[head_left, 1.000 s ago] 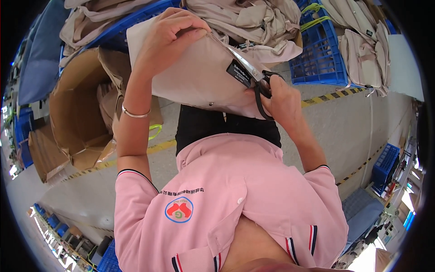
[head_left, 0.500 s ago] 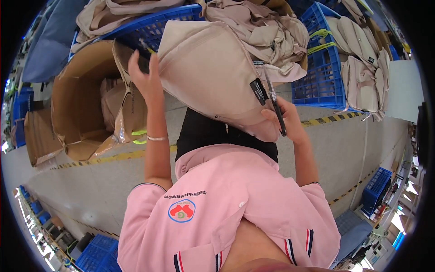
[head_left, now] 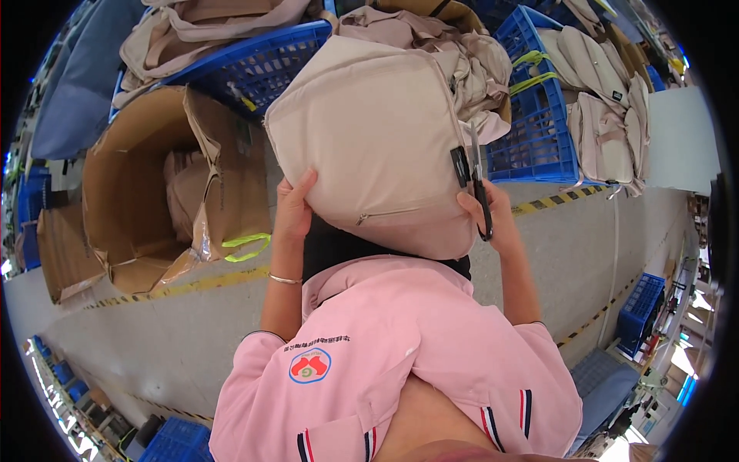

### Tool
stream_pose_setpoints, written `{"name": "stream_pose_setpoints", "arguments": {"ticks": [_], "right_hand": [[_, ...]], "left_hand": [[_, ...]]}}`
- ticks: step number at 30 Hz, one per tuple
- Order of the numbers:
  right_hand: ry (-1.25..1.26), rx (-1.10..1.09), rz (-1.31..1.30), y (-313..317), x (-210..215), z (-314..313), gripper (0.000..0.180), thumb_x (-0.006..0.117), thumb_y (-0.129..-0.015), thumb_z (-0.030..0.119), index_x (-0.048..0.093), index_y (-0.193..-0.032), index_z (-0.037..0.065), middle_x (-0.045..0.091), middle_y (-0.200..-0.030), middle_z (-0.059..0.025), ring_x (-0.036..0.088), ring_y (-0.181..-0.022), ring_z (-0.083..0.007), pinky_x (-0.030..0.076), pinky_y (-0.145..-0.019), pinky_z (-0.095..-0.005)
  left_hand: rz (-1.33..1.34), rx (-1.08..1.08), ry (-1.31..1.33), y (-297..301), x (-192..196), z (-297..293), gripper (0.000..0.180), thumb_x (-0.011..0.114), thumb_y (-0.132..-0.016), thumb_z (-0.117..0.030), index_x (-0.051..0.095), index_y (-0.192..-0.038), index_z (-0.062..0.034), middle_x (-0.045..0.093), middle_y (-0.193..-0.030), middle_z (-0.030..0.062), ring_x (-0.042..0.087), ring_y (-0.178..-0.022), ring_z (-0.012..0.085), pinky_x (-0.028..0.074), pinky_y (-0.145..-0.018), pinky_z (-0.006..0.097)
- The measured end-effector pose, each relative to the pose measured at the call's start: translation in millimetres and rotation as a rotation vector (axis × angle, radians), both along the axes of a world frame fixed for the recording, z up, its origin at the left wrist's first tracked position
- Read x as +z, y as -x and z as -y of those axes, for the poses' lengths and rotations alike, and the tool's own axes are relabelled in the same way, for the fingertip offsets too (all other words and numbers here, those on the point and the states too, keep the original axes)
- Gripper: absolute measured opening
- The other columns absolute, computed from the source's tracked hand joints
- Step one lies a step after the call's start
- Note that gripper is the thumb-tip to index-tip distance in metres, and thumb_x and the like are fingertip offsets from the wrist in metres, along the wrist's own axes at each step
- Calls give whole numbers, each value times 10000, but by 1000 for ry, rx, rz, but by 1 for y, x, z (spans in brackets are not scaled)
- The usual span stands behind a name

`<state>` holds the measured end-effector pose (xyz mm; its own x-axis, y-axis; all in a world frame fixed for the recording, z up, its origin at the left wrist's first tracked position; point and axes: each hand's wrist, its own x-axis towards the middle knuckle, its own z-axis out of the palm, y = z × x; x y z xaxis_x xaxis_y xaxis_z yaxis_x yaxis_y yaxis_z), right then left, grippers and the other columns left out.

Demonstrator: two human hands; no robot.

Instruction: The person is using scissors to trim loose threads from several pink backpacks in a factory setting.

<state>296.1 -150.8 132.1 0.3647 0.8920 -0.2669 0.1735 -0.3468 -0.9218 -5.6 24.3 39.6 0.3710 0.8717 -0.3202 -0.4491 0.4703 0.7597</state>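
Beige zippered fabric bag [head_left: 369, 131] held before black trousers [head_left: 331, 245], pinched at its lower-left edge by the left hand [head_left: 294, 206] and at its lower-right by the right hand [head_left: 495, 215], also gripping black-handled scissors [head_left: 483, 209] beside a black label [head_left: 459, 165]; open cardboard box [head_left: 237, 173] leftward.

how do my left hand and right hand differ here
The left hand holds only the beige bag, near its lower left corner; the right hand also holds scissors, at the bag's right side. A bangle circles the left hand's wrist; the right hand's wrist is bare. Both hands touch the bag.
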Motion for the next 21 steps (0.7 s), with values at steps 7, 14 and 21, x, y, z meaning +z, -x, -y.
{"name": "stream_pose_setpoints", "arguments": {"ticks": [7,14,21], "right_hand": [[-83,-48,-2,4,-11,-25,269,661,-956,300,602,-957,38,472,-750,87,402,-706,-29,319,-616,-206],[-17,-167,-37,-24,17,-25,219,645,-954,281,585,-940,71,491,-697,34,457,-566,-47,348,-485,-202],[66,-187,-125,-8,-12,-25,187,693,-937,240,585,-925,87,496,-672,30,474,-534,-45,350,-453,-197]], "left_hand": [[2,4,-31,17,4,7,350,669,-935,-134,617,-1251,7,683,-1186,74,647,-1061,159,507,-938,317],[48,224,-192,45,56,-20,412,690,-921,-191,604,-1253,37,672,-1203,89,641,-1068,176,484,-980,336],[215,857,-402,148,134,-52,599,617,-976,-373,444,-1408,4,541,-1380,124,529,-1256,267,442,-1066,458]]}}
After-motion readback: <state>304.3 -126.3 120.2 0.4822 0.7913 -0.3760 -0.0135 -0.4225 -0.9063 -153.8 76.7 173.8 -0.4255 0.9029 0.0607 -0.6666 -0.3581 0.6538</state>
